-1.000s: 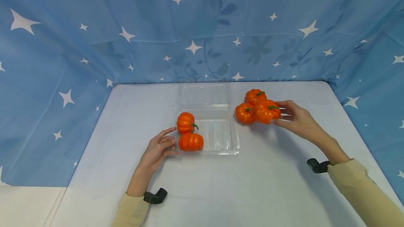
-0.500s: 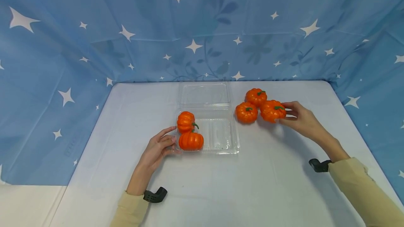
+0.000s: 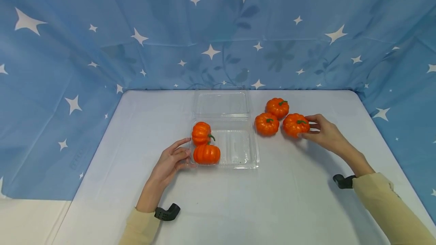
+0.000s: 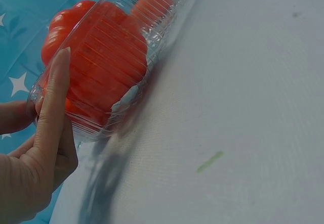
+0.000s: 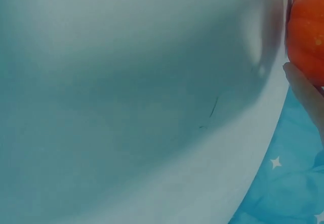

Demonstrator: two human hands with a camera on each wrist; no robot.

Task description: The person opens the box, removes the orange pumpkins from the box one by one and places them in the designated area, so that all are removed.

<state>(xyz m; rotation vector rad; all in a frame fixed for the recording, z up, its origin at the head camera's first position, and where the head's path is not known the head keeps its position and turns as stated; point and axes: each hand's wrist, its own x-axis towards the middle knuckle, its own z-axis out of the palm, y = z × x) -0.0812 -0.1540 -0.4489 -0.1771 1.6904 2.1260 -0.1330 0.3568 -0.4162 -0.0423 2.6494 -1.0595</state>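
My right hand (image 3: 323,133) holds a small orange pumpkin (image 3: 295,124) with a green stem by its right side, thumb in front and fingers behind. Two similar pumpkins, a rear one (image 3: 277,107) and a front one (image 3: 267,124), stand just left of it. At the left side of an open clear plastic clamshell container (image 3: 254,154), my left hand (image 3: 167,165) grips the wall. The left wrist view shows the thumb (image 4: 54,82) along that see-through wall. Inside the container's left part, two pumpkins lie on their sides, one behind (image 3: 201,133) and one in front (image 3: 206,154).
Behind its base, the container's clear lid (image 3: 222,103) lies folded back toward the curtain. A white cloth covers the table (image 3: 231,203). Blue curtains with white stars (image 3: 211,52) close off the back and sides.
My right hand has drawn its pumpkin to the right, away from the other two, leaving a gap, and it now sits lower. The left hand and container stay in place.
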